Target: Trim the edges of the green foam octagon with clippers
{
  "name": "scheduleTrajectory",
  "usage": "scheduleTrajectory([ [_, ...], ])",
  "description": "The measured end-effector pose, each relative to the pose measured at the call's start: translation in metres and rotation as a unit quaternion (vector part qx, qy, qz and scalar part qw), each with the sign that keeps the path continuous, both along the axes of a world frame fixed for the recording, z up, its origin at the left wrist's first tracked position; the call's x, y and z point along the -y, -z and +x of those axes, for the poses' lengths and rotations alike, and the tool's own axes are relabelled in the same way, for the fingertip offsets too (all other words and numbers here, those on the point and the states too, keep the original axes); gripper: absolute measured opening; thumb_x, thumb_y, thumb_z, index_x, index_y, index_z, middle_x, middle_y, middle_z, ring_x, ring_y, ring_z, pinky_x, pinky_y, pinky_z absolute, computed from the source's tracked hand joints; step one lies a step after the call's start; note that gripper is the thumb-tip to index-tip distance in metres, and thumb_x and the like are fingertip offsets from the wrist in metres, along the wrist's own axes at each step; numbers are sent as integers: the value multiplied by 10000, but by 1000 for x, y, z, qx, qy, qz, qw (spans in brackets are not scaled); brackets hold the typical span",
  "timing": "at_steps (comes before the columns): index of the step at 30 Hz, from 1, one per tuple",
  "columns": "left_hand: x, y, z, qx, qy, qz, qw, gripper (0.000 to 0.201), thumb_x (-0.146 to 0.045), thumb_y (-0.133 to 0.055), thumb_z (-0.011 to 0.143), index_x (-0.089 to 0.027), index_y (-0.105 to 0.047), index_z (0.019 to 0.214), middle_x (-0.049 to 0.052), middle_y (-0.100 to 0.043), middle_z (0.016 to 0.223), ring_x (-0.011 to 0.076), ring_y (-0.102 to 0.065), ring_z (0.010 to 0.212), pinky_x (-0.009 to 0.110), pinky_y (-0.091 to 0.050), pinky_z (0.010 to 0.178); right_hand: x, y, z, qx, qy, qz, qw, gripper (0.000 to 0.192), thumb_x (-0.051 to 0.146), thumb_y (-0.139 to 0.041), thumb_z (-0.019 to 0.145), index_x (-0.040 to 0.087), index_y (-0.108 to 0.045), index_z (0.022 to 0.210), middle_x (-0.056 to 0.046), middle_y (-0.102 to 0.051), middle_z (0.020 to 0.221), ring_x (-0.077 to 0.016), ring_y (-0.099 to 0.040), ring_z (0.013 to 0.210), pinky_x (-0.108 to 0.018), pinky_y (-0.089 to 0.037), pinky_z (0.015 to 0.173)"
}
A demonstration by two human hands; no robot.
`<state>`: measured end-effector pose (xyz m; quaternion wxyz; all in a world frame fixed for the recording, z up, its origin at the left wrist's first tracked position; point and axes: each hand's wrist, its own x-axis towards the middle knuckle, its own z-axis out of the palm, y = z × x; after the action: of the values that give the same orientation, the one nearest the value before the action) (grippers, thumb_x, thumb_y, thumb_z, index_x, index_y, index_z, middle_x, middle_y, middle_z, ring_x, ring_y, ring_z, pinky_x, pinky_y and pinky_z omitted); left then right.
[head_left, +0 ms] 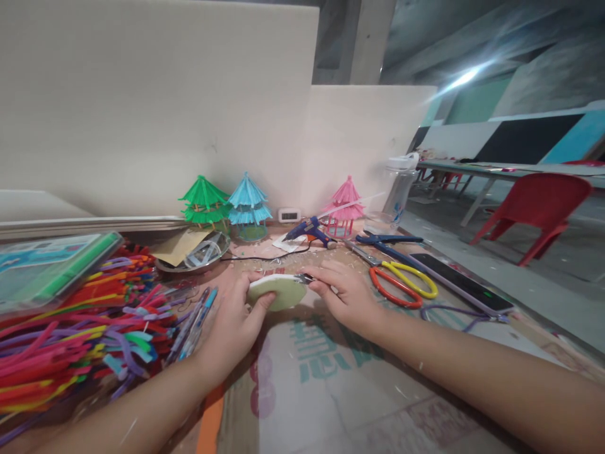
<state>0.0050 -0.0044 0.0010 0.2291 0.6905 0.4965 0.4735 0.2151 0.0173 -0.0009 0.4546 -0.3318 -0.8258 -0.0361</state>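
Observation:
My left hand [239,318] grips a thin pale green disc [281,294] with a white rim, thumb on its face and fingers behind. My right hand [347,296] is pinched on a small dark piece [304,277] that touches the disc's right edge; its kind is too small to make out. The disc is tilted above the printed cardboard [340,384]. Beyond the hands lies a blue glue gun [305,230] with an orange trigger. Scissors [401,284] with red and yellow handles rest to the right of my right hand.
Colourful pipe cleaners [94,334] heap at left below a plastic case [57,268], beside pens [196,321]. Small green [203,202], blue [248,205] and pink [347,205] pavilions stand at the back. Blue-handled pliers [392,243], a phone [458,280] and a bottle [397,189] occupy the right.

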Motion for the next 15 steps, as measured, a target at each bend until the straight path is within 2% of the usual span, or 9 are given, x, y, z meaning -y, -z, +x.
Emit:
scheduleTrajectory([
  [7, 1, 2, -2, -32, -2, 10, 999, 209, -311, -566, 773, -207, -572, 955, 39, -647, 909, 214, -597, 857, 307, -479, 729, 1, -1, 1, 20, 7, 1, 1000, 315, 332, -410, 939, 194, -657, 1078, -71, -659, 798, -197, -591, 757, -307, -457, 694],
  [15, 1, 1, -1, -62, 1, 16, 998, 218, -336, -512, 820, -198, -548, 985, 38, -644, 934, 198, -599, 844, 309, -482, 731, 0, -1, 0, 3, 1, 36, 999, 328, 335, -396, 948, 175, -676, 1008, -61, -647, 733, -183, -588, 701, -284, -456, 628],
])
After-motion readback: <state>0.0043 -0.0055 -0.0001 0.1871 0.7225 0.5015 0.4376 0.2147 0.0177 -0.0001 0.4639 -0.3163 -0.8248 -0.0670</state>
